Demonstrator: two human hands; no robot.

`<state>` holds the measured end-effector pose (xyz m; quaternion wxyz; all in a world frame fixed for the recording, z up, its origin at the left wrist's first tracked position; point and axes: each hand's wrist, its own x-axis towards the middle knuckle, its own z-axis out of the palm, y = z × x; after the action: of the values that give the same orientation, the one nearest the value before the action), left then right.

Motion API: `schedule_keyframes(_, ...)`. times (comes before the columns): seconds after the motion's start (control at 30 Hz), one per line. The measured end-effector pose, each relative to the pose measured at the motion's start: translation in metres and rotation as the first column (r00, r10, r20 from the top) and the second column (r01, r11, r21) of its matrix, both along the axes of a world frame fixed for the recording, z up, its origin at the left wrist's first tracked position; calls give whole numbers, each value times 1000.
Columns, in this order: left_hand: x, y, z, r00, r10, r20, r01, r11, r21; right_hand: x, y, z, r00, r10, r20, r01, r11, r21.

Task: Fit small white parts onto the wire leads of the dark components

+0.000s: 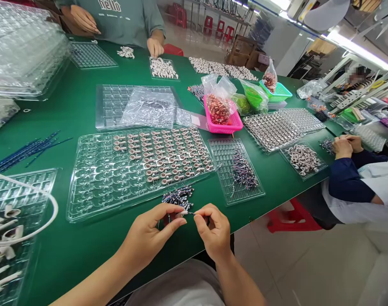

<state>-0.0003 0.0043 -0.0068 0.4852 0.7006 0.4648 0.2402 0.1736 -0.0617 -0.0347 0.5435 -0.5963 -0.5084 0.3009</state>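
Note:
Near the table's front edge, my left hand [158, 227] pinches a small white plastic part [183, 212] between thumb and fingers. My right hand [213, 227] is closed on a thin dark wire [191, 213] whose tip meets the white part. Just beyond my fingers lies a pile of small dark wired components [178, 196]. Behind that, a large clear tray [101, 170] holds rows of white ring-ended parts [168, 155] in its right portion. To the right, a smaller clear tray [221, 161] carries a heap of dark wired pieces [243, 170].
At left are a tray of white parts [9, 231], blue wires [25, 153] and stacked clear trays [25, 51]. A pink basket [224, 125] stands behind the trays. One person's hand [155, 47] is across the table, another person's hands [347, 145] are at right.

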Motion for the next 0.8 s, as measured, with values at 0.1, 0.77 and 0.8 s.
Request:
schedule_keyframes(0.1, 0, 0, 0, 1000, -3, -9, 3, 1000, 21, 0, -1, 0, 1000, -2, -16, 2, 1000, -7)
schedule_keyframes(0.77, -1, 1, -4, 995, -87, 57, 79, 989, 127, 1, 2, -1, 997, 79, -10, -79, 997, 13)
schedule_keyframes(0.8, 0, 1, -5, 994, -95, 61, 86, 988, 132, 1, 2, -1, 997, 82, -2, -82, 997, 15)
